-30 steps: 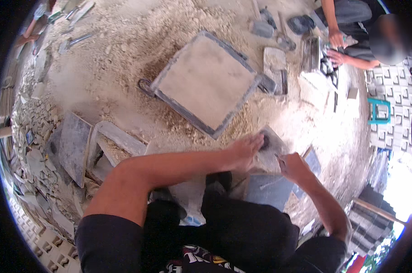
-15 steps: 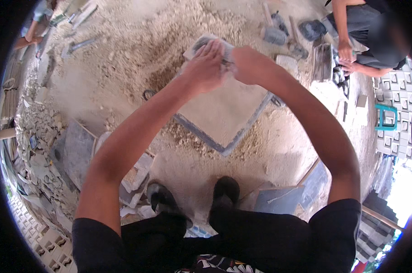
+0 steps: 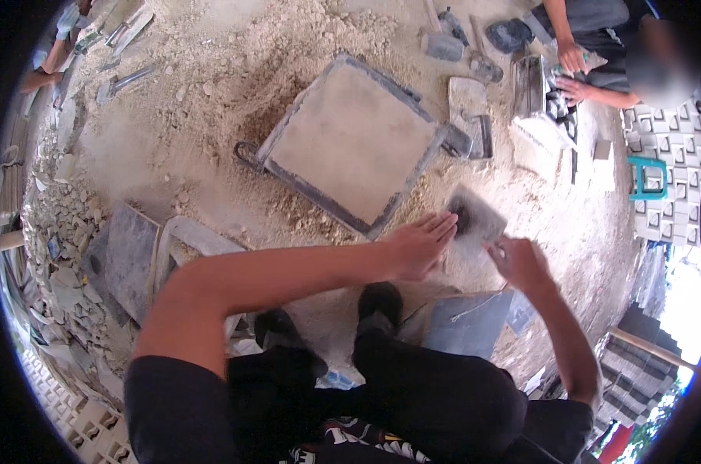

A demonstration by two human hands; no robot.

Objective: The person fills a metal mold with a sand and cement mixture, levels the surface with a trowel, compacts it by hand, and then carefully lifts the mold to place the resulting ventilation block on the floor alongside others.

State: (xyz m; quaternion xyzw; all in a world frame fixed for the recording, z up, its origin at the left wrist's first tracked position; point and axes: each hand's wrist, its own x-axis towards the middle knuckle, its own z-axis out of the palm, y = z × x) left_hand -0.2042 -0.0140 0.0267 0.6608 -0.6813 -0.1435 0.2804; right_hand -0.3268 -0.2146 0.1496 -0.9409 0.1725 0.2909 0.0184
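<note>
A thin grey rectangular plate (image 3: 480, 218), somewhat blurred, is tilted to the right of the mould's near corner. My right hand (image 3: 523, 267) pinches its near right corner. My left hand (image 3: 422, 246) is open, its fingers stretched out together, with the tips at the plate's near left side; whether they touch it I cannot tell. Beyond my hands lies a square dark-framed mould (image 3: 313, 193), filled level with smooth, pale sandy material. Loop handles show at its left and right corners.
Heaped pale sand (image 3: 250, 62) surrounds the mould's far left side. Hammers (image 3: 486, 68) lie far right, near a co-worker's hands (image 3: 573, 89). A dark slab (image 3: 466, 323) lies by my right boot (image 3: 380, 303). A teal stool (image 3: 648, 179) stands right; broken chunks (image 3: 64, 232) lie left.
Both hands have moved from the mould's far corner toward me and to the right, carrying the plate off it. The mould's whole top now shows.
</note>
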